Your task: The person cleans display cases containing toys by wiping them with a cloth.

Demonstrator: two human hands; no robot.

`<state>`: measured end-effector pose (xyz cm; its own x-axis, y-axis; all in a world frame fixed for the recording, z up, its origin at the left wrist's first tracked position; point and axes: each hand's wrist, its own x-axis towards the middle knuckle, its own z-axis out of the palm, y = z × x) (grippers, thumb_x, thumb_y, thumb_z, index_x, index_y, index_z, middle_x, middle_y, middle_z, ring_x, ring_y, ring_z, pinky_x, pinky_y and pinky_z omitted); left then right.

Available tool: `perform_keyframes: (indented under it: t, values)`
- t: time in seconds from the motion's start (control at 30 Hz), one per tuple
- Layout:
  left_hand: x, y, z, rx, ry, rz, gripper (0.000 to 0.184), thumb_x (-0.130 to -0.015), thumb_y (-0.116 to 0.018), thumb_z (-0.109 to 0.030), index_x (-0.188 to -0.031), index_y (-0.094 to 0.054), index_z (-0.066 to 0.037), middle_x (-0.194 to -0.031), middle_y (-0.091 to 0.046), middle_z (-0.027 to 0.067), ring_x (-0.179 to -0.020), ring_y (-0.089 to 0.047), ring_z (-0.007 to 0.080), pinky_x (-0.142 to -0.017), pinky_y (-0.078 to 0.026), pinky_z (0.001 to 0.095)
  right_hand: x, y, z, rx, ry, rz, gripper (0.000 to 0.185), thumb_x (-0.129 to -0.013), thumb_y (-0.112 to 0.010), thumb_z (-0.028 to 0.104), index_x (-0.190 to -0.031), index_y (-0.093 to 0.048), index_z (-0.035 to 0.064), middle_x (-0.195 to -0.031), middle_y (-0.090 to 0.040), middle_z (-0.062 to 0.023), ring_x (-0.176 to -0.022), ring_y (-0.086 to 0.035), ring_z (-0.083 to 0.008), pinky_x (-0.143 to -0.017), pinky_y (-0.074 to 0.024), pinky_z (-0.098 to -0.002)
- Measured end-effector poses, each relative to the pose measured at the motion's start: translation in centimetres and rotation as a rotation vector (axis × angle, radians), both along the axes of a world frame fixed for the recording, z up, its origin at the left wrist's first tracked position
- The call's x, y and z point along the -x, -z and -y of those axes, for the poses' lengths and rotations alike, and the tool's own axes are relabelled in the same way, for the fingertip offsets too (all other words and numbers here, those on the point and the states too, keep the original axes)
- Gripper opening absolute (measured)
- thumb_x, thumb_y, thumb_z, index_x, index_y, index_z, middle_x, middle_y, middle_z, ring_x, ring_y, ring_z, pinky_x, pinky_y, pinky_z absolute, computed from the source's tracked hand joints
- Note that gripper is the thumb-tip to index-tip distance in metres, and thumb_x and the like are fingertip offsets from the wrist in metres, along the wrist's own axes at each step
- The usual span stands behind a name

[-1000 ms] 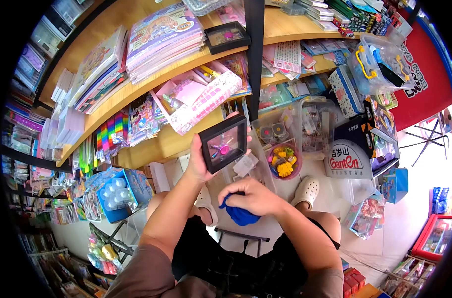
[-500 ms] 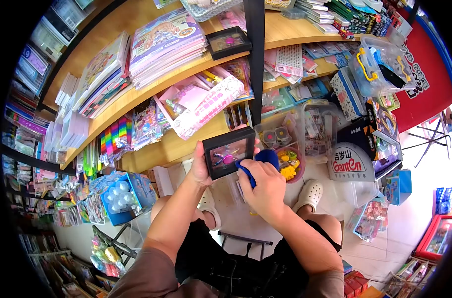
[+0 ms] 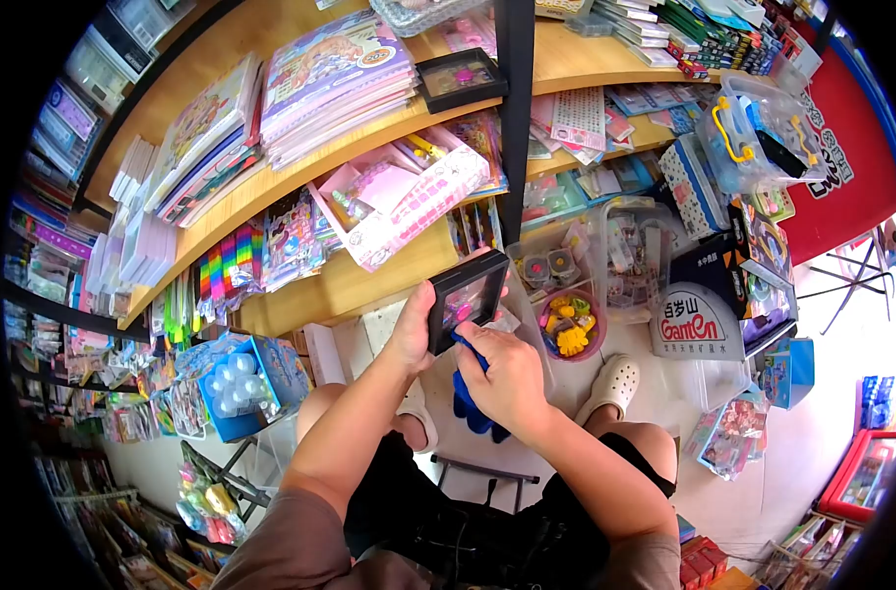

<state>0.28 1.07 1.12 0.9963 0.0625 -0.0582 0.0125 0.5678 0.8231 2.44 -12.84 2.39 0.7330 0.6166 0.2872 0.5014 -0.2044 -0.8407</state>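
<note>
My left hand (image 3: pixel 416 327) grips a black display frame (image 3: pixel 471 298) by its left side. The frame has a clear window with a pink and purplish item inside, and it is tilted in front of me. In my right hand (image 3: pixel 503 372) is a blue cloth (image 3: pixel 474 401), pinched against the frame's lower edge, with its loose part hanging below the fingers. On the shelf above lies a similar black frame (image 3: pixel 459 79). A pink box (image 3: pixel 401 202) holding small items juts from the lower shelf beyond my hands.
Right of my hands stand a pink bowl (image 3: pixel 599 339) of yellow toys and clear plastic bins (image 3: pixel 633 258). A Ganten box (image 3: pixel 699 324) sits farther right. Stacked books (image 3: pixel 335 84) fill the wooden shelf. At left is a blue box (image 3: pixel 234 418) of pale balls.
The frame has turned to a steeper angle and shifted slightly right. My right hand has moved down and left with the cloth, which now hangs below the hand.
</note>
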Motion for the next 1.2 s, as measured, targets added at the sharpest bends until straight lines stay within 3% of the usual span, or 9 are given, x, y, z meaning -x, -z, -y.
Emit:
perform_keyframes:
  t: [0.2, 0.37, 0.53, 0.63, 0.77, 0.83, 0.87, 1.03, 1.2]
  values:
    - [-0.1, 0.2, 0.7, 0.062, 0.008, 0.006, 0.097, -0.078, -0.042, -0.074, -0.142, -0.023, -0.004, -0.135, -0.04, 0.0235, -0.12, -0.046, 0.0341, -0.095, -0.042, 0.0483, -0.7, -0.6, 0.7, -0.077, -0.175, -0.434, 0.017, -0.078, -0.061, 0.007, -0.093, -0.065, 0.002, -0.076, -0.065, -0.0081, -0.066, -0.061, -0.011, -0.064, -0.0484, -0.0277]
    - [-1.2, -0.8, -0.2, 0.446, -0.014, 0.008, 0.088, -0.08, -0.043, -0.07, -0.14, -0.029, -0.007, -0.131, -0.045, 0.0207, -0.115, -0.05, 0.0341, -0.092, -0.042, 0.0552, -0.6, -0.2, 2.4, 0.276, -0.705, -0.314, 0.017, -0.075, -0.061, 0.015, -0.087, -0.067, 0.0055, -0.08, -0.065, -0.0144, -0.075, -0.063, -0.0293, -0.07, -0.0491, -0.0347]
    - [-1.1, -1.0, 0.0, 0.468, 0.025, -0.022, 0.093, -0.078, -0.04, -0.075, -0.142, -0.026, -0.009, -0.134, -0.039, 0.0249, -0.119, -0.045, 0.0402, -0.095, -0.035, 0.0632, -2.6, 0.5, 3.2, 0.285, -0.546, -0.337, 0.018, -0.075, -0.061, 0.021, -0.087, -0.064, 0.0087, -0.082, -0.064, -0.0161, -0.08, -0.061, -0.0347, -0.073, -0.0476, -0.0415]
    - [-1.0, -1.3, -0.2, 0.42, 0.002, -0.015, 0.093, -0.078, -0.039, -0.075, -0.142, -0.025, -0.009, -0.133, -0.039, 0.0251, -0.119, -0.045, 0.0404, -0.095, -0.035, 0.0625, -4.3, -0.7, 4.1, 0.155, -0.423, -0.341, 0.013, -0.077, -0.064, 0.008, -0.087, -0.06, 0.0008, -0.08, -0.063, -0.0083, -0.075, -0.06, -0.0164, -0.071, -0.0468, -0.0286]
    - [-0.7, -1.3, -0.4, 0.304, 0.0, -0.006, 0.095, -0.078, -0.038, -0.075, -0.142, -0.024, -0.006, -0.131, -0.042, 0.0243, -0.118, -0.047, 0.0392, -0.097, -0.038, 0.056, -5.2, -2.4, 4.4, 0.023, -0.162, -0.425, 0.013, -0.081, -0.063, 0.006, -0.092, -0.062, -0.0008, -0.077, -0.061, -0.0022, -0.074, -0.056, -0.0096, -0.069, -0.0462, -0.0265]
    - [-0.7, -1.2, -0.4, 0.22, -0.003, 0.008, 0.096, -0.079, -0.038, -0.075, -0.142, -0.024, -0.004, -0.13, -0.044, 0.0236, -0.117, -0.049, 0.0383, -0.098, -0.039, 0.0521, -5.0, -2.2, 4.2, -0.05, -0.037, -0.438, 0.015, -0.079, -0.063, 0.005, -0.093, -0.063, -0.0001, -0.077, -0.062, -0.0054, -0.071, -0.058, -0.0123, -0.067, -0.0474, -0.0275]
    - [-0.7, -1.2, -0.2, 0.275, 0.011, 0.039, 0.088, -0.081, -0.043, -0.07, -0.14, -0.029, -0.005, -0.127, -0.048, 0.0181, -0.111, -0.054, 0.0289, -0.092, -0.046, 0.0455, -5.0, -2.1, 4.0, -0.033, -0.011, -0.324, 0.015, -0.079, -0.063, 0.005, -0.093, -0.063, 0.0001, -0.078, -0.063, -0.0065, -0.07, -0.059, -0.0136, -0.067, -0.0477, -0.0278]
    - [-0.8, -1.5, 0.0, 0.323, -0.001, 0.011, 0.078, -0.087, -0.034, -0.064, -0.139, -0.031, -0.006, -0.123, -0.051, 0.0176, -0.108, -0.056, 0.0283, -0.09, -0.047, 0.045, -5.1, -1.5, 3.4, 0.023, 0.093, -0.049, 0.014, -0.077, -0.064, 0.01, -0.089, -0.063, 0.0027, -0.08, -0.065, -0.0151, -0.073, -0.063, -0.032, -0.066, -0.0492, -0.0337]
    - [-0.8, -1.2, -0.1, 0.366, -0.016, -0.109, 0.068, -0.093, -0.023, -0.058, -0.138, -0.034, -0.008, -0.117, -0.056, 0.0157, -0.105, -0.058, 0.0267, -0.089, -0.048, 0.0414, -5.0, -0.6, 3.2, 0.037, 0.052, -0.15, 0.015, -0.077, -0.065, 0.013, -0.089, -0.062, 0.0042, -0.078, -0.065, -0.0152, -0.069, -0.063, -0.0333, -0.063, -0.0493, -0.0354]
